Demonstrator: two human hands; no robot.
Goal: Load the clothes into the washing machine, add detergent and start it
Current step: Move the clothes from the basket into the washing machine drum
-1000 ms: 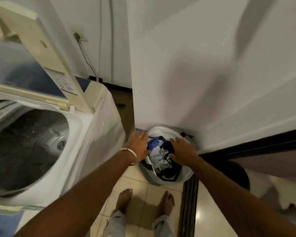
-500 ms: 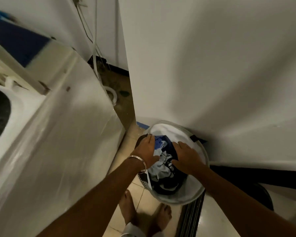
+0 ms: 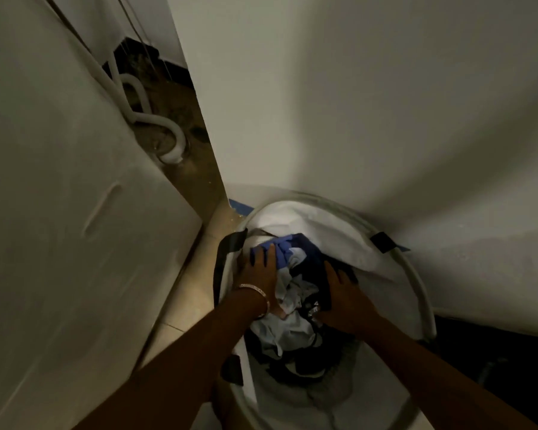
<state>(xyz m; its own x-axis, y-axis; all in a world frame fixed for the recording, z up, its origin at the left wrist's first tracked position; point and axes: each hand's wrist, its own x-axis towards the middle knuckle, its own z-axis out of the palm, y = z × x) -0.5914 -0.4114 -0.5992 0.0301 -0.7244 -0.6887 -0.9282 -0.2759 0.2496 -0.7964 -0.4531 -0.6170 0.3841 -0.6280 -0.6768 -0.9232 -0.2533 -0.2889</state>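
A round white laundry basket (image 3: 413, 274) stands on the floor against the wall, holding a heap of clothes (image 3: 292, 324) in blue, white and dark cloth. Both my hands are down inside it. My left hand (image 3: 260, 274), with a metal bangle on the wrist, presses on the blue and white cloth at the left of the heap. At the right of the heap my right hand (image 3: 343, 297) lies on dark cloth. Fingers of both hands curl into the pile. The washing machine's white side panel (image 3: 59, 212) fills the left; its tub is out of view.
A white drain hose (image 3: 156, 119) curls on the brown floor behind the machine, in the gap beside the wall corner (image 3: 212, 150). A white wall (image 3: 370, 103) rises right behind the basket. Pale floor tiles (image 3: 180, 305) run between machine and basket.
My view has dropped and closed in on the basket, and the machine's open tub has left the frame. Both hands have sunk deeper into the clothes.
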